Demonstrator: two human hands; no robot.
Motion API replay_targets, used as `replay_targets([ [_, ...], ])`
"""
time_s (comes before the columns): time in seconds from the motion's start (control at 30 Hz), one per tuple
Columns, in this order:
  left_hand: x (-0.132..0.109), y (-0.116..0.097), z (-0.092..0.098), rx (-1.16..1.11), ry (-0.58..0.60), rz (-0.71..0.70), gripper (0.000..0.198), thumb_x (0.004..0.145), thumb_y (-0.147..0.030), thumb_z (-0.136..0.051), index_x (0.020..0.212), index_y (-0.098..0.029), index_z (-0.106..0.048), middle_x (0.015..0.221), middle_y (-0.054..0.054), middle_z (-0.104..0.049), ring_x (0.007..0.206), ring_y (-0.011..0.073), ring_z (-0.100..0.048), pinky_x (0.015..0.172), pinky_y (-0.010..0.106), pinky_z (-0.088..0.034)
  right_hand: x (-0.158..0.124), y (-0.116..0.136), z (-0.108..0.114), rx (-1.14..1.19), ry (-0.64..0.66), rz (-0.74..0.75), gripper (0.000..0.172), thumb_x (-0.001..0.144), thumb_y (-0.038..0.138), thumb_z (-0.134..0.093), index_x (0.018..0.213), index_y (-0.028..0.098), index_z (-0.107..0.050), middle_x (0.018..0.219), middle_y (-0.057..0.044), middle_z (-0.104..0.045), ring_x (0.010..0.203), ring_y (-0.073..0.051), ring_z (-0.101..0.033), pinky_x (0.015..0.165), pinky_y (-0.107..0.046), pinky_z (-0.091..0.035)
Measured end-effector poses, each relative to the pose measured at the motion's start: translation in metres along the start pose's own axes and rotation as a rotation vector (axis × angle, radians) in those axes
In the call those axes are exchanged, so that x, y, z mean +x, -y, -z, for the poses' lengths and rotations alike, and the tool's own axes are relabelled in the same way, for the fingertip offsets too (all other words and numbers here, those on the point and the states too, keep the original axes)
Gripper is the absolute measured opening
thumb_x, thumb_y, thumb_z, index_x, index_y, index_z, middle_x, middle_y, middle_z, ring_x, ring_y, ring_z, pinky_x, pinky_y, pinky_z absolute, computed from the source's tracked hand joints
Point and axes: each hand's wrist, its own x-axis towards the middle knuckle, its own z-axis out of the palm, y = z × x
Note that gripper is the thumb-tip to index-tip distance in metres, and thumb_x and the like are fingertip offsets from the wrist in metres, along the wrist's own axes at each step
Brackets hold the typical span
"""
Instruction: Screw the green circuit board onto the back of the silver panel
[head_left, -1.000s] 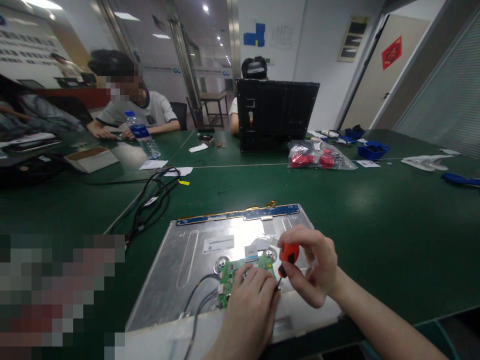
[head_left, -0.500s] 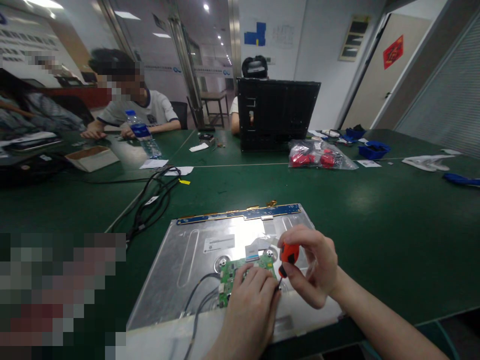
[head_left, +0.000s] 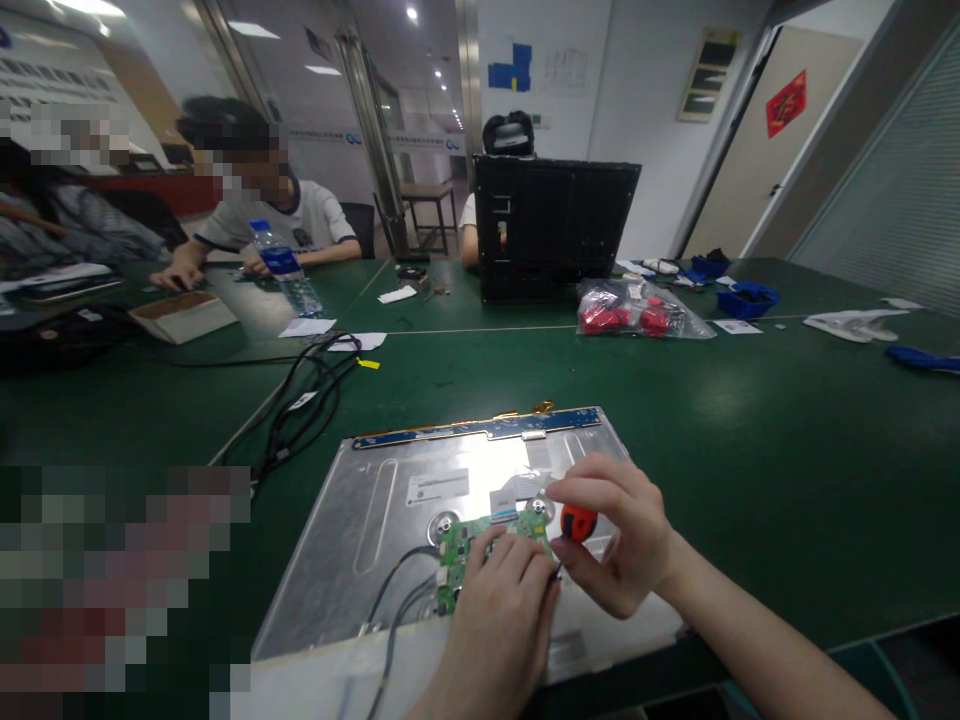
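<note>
A metal-backed display panel [head_left: 322, 590] lies face down, with a green circuit board [head_left: 459, 545] on its back near the front edge. My left hand [head_left: 499, 600] rests over the board, its visible fingers lying across it; the thumb is hidden. In my right hand [head_left: 626, 540] is a short screwdriver [head_left: 578, 524] with a red and black handle. Thumb and fingers curl round that handle, which stands roughly upright over the board's right edge. The screwdriver's tip is hidden beside my left fingers. Grey cables [head_left: 401, 610] run from the board's left side.
Black cables [head_left: 307, 390] lie coiled on the green table [head_left: 750, 450]. Across it stand a water bottle [head_left: 285, 265], an open box [head_left: 184, 318], an upright black panel [head_left: 559, 225] and a plastic bag with red items [head_left: 641, 308]. Two people sit at the far side, another at far left.
The screwdriver's handle has turned a little and my right fingers have shifted round it. My left hand stays in place. Across the table, a person's hand has moved to the open box.
</note>
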Motion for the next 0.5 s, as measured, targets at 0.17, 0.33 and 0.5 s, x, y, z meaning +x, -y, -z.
replay_targets([
  [0.17,-0.0010,-0.0005,-0.0011,0.001,-0.011,0.013,0.021,0.092,-0.007,-0.042,0.087,-0.021,-0.057,0.083,0.002,-0.065,0.081,0.0231,-0.059,0.091,0.043,-0.041,-0.0004,-0.0001,0.0007,0.042,0.052,0.010,0.040,0.080,0.024,-0.051,0.118,0.012,-0.059,0.083,-0.006,-0.065,0.064,-0.016,-0.062,0.054,-0.027,-0.053],
  [0.33,0.0002,-0.0012,0.0012,0.004,0.017,0.020,0.019,0.091,-0.007,-0.044,0.086,-0.021,-0.056,0.081,0.002,-0.064,0.079,0.0230,-0.059,0.090,0.043,-0.042,-0.0015,-0.0002,0.0003,0.024,0.045,-0.004,0.045,0.078,0.018,-0.049,0.121,0.013,-0.058,0.078,-0.004,-0.064,0.062,-0.016,-0.061,0.053,-0.027,-0.052],
  [0.5,0.0010,-0.0004,0.0036,-0.007,0.025,0.012,0.019,0.089,-0.006,-0.045,0.088,-0.021,-0.057,0.082,0.002,-0.065,0.080,0.0230,-0.059,0.090,0.042,-0.042,-0.0017,-0.0006,-0.0013,-0.018,0.012,0.006,0.039,0.078,0.017,-0.050,0.117,0.013,-0.058,0.066,0.001,-0.056,0.053,-0.014,-0.053,0.047,-0.025,-0.043],
])
